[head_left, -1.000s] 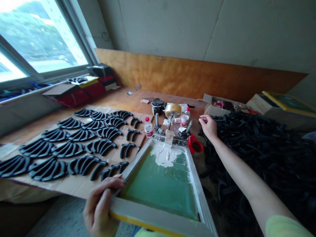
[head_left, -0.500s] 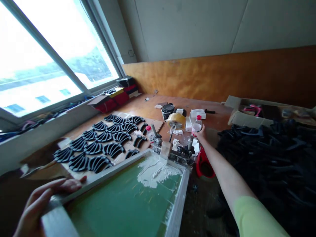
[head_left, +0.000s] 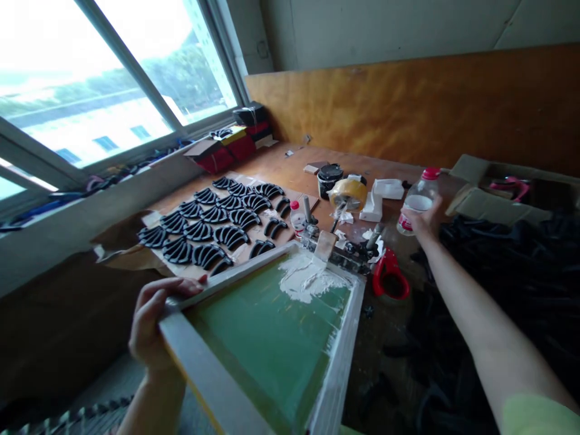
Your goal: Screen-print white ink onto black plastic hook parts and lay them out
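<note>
Left hand [head_left: 151, 323] — fingers curled over the near-left corner of the green-meshed screen frame [head_left: 212, 377], propping it tilted; right hand [head_left: 423, 220] — closed around the red-capped bottle [head_left: 415, 199], raised beyond the white ink [head_left: 308, 279].

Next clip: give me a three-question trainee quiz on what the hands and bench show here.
1. True or false: the right hand holds a red-capped bottle.
2. What does the left hand grip? A) tape roll B) screen frame C) scissors
3. What colour is the paste on the green mesh?

Key: 1 true; 2 B; 3 white.
</note>
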Motion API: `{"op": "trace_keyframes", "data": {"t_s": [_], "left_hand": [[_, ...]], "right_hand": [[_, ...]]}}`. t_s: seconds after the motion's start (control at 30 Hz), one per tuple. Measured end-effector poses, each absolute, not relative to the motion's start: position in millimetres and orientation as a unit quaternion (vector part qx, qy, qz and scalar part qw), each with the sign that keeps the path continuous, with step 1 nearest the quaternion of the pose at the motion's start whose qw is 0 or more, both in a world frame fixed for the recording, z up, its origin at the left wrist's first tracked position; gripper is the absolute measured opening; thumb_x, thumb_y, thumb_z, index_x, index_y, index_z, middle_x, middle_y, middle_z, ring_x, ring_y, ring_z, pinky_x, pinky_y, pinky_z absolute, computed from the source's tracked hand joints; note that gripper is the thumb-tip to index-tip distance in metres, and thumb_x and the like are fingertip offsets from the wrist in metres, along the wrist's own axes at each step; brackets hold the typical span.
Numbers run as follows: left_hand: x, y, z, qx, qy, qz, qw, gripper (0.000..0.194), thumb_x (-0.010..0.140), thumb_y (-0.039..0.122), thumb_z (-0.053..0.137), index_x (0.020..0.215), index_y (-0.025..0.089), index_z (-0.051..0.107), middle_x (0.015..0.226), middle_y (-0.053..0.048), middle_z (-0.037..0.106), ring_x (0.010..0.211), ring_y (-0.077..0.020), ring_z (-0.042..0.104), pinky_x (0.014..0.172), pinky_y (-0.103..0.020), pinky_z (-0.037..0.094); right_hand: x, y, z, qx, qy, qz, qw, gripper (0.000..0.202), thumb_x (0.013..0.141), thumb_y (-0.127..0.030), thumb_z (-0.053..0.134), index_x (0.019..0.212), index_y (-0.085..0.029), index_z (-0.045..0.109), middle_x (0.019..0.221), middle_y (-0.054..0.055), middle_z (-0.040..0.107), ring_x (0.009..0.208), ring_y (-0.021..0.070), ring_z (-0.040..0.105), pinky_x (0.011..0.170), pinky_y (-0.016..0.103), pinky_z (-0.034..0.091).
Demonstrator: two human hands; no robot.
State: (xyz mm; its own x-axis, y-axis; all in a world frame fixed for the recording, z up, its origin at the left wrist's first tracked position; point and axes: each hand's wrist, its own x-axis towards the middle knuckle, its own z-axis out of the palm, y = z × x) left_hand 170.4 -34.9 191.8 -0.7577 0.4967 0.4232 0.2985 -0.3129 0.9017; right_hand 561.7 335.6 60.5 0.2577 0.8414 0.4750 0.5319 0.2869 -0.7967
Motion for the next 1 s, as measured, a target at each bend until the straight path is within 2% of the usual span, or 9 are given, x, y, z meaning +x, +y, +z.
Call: {"op": "trace_keyframes", "data": {"t_s": [0.1, 0.2, 0.33, 0.43, 0.53, 0.73, 1.0], "left_hand": [[160, -48, 170, 0.335, 0.525, 0.773, 0.120, 0.020, 0.078, 0.025, 0.047, 0.078, 0.014, 0.064, 0.069, -0.003, 0.062, 0.075, -0.0183, 0.060, 0.089, -0.043, 0.050], [152, -63, 145, 0.335, 0.519, 0.773, 0.147, 0.017, 0.078, 0.027, 0.050, 0.077, 0.017, 0.064, 0.072, -0.001, 0.065, 0.076, -0.0187, 0.062, 0.092, -0.045, 0.050], [142, -83, 110, 0.335, 0.515, 0.768, 0.184, 0.017, 0.079, 0.027, 0.051, 0.079, 0.018, 0.066, 0.079, -0.002, 0.069, 0.085, -0.0225, 0.066, 0.094, -0.049, 0.050], [134, -94, 88, 0.355, 0.508, 0.754, 0.216, 0.018, 0.080, 0.027, 0.054, 0.084, 0.019, 0.069, 0.087, -0.004, 0.072, 0.093, -0.0245, 0.066, 0.099, -0.049, 0.047], [127, -100, 76, 0.384, 0.498, 0.742, 0.231, 0.018, 0.083, 0.027, 0.054, 0.087, 0.020, 0.070, 0.090, -0.004, 0.072, 0.096, -0.0237, 0.065, 0.100, -0.046, 0.046], [119, -101, 75, 0.458, 0.462, 0.725, 0.228, 0.020, 0.086, 0.024, 0.052, 0.091, 0.020, 0.071, 0.090, -0.005, 0.072, 0.096, -0.0236, 0.065, 0.096, -0.045, 0.047], [111, -99, 63, 0.509, 0.431, 0.709, 0.229, 0.023, 0.088, 0.021, 0.049, 0.095, 0.022, 0.071, 0.089, -0.005, 0.070, 0.092, -0.0227, 0.064, 0.096, -0.047, 0.046]], "right_hand": [[576, 271, 115, -0.532, -0.671, 0.079, 0.510, 0.074, 0.067, -0.036, 0.073, 0.131, -0.019, 0.041, 0.133, 0.018, 0.050, 0.114, 0.0273, 0.055, 0.096, 0.040, 0.043], [576, 204, 152, -0.513, -0.738, 0.026, 0.437, 0.082, 0.068, -0.042, 0.074, 0.138, -0.016, 0.038, 0.135, 0.019, 0.049, 0.117, 0.0304, 0.053, 0.095, 0.040, 0.043], [552, 127, 169, -0.479, -0.846, -0.044, 0.231, 0.081, 0.072, -0.042, 0.070, 0.142, -0.021, 0.036, 0.129, 0.012, 0.055, 0.109, 0.0295, 0.058, 0.087, 0.039, 0.046], [523, 84, 170, -0.438, -0.891, -0.103, 0.059, 0.074, 0.077, -0.035, 0.064, 0.144, -0.025, 0.035, 0.113, 0.007, 0.062, 0.095, 0.0253, 0.060, 0.080, 0.035, 0.044], [495, 59, 171, -0.392, -0.906, -0.151, -0.048, 0.074, 0.076, -0.028, 0.062, 0.145, -0.025, 0.035, 0.103, 0.007, 0.062, 0.091, 0.0243, 0.058, 0.078, 0.034, 0.039], [457, 44, 185, -0.355, -0.903, -0.208, -0.122, 0.078, 0.075, -0.026, 0.063, 0.147, -0.025, 0.033, 0.101, 0.009, 0.060, 0.090, 0.0255, 0.053, 0.076, 0.035, 0.031], [437, 44, 193, -0.370, -0.893, -0.217, -0.136, 0.067, 0.078, -0.021, 0.057, 0.142, -0.024, 0.040, 0.100, 0.011, 0.059, 0.088, 0.0259, 0.049, 0.074, 0.036, 0.028]]}}
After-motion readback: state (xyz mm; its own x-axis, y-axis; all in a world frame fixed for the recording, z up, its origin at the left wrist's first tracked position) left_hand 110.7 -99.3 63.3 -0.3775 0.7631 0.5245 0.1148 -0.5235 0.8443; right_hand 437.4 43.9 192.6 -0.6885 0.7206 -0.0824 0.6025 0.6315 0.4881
